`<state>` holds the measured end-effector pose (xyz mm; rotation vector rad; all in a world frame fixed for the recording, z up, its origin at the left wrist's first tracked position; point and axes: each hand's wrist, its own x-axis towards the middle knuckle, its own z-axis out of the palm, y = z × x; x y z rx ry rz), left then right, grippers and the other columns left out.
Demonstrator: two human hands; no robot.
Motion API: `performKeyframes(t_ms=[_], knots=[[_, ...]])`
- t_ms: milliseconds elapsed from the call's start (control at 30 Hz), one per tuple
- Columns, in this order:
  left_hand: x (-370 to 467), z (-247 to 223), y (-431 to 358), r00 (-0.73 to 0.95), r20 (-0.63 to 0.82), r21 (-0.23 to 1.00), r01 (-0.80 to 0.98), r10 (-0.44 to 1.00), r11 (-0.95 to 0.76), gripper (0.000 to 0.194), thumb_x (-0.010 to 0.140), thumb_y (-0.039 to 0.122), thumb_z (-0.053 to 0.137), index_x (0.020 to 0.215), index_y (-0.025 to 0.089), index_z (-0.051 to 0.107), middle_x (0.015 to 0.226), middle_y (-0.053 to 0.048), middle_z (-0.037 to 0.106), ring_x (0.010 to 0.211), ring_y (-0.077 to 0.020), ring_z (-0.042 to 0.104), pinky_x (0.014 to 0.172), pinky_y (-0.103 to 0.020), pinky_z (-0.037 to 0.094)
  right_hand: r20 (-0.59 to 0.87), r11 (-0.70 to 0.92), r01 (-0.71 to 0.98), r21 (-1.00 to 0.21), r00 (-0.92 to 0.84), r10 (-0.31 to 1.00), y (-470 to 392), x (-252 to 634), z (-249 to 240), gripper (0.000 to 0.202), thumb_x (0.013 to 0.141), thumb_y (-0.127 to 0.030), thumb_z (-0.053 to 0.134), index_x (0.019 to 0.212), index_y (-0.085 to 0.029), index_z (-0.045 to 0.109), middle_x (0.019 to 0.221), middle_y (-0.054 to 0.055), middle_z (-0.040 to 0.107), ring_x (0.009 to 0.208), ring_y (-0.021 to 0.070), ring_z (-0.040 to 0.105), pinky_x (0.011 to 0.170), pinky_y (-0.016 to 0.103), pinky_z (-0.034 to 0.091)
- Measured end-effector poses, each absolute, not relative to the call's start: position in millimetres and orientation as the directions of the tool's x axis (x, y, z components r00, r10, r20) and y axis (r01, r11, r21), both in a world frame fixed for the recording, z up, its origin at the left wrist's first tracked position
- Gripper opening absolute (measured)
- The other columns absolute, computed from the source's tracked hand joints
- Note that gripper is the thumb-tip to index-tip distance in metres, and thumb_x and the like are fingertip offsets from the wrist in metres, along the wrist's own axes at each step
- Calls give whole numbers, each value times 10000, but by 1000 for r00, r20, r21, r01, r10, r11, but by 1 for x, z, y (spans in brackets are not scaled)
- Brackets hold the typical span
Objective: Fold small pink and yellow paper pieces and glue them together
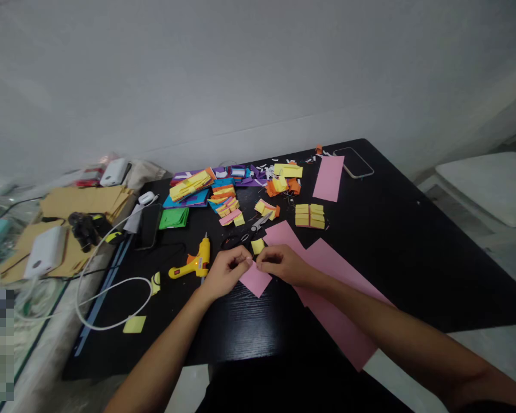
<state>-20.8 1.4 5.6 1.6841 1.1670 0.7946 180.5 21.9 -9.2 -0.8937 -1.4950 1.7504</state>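
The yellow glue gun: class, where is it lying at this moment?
In the head view, the yellow glue gun lies on the black table, left of centre, just to the left of the left hand and nearer the wearer than the green paper stack.

Pink paper [256, 280]: I see one small plain piece, pale, with straight edges.
Far corner: pinched by fingertips of the left hand [227, 271] and the right hand [286, 265] — they cover it, so I cannot tell about folds.
Near corner: uncovered, pointing to the near edge of the black table [243, 324].
Place: over this table — whether touching, I cannot tell.
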Motion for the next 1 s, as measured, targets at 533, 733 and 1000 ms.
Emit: performKeyframes(t_ms=[533,733,1000], knots=[[-24,8,2,180,48,961,261,983,-94,327,890,437,643,726,155,622,575,36,489,522,-95,418,518,-215,311,-75,-175,-140,-974,-533,843,25,183,-10,88,731,-257,714,705,-177,688,614,-15,663,603,135,609,651,281,486],[-21,6,-1,173,40,958,274,984,-87,343,895,460,638,728,160,612,597,30,499,543,-104,431,538,-228,336,-41,-163,-179,-970,-541,840,26,184,-12,98,758,-271,709,765,-173,704,659,-8,666,642,143,617,677,292,482],[-18,3,-1,168,26,952,298,985,-76,332,914,450,620,762,154,627,610,36,482,569,-105,416,555,-231,323,67,27,-91,-996,-473,878,25,186,-7,116,778,-289,734,764,-174,733,716,-22,556,658,116,492,621,267,365]])
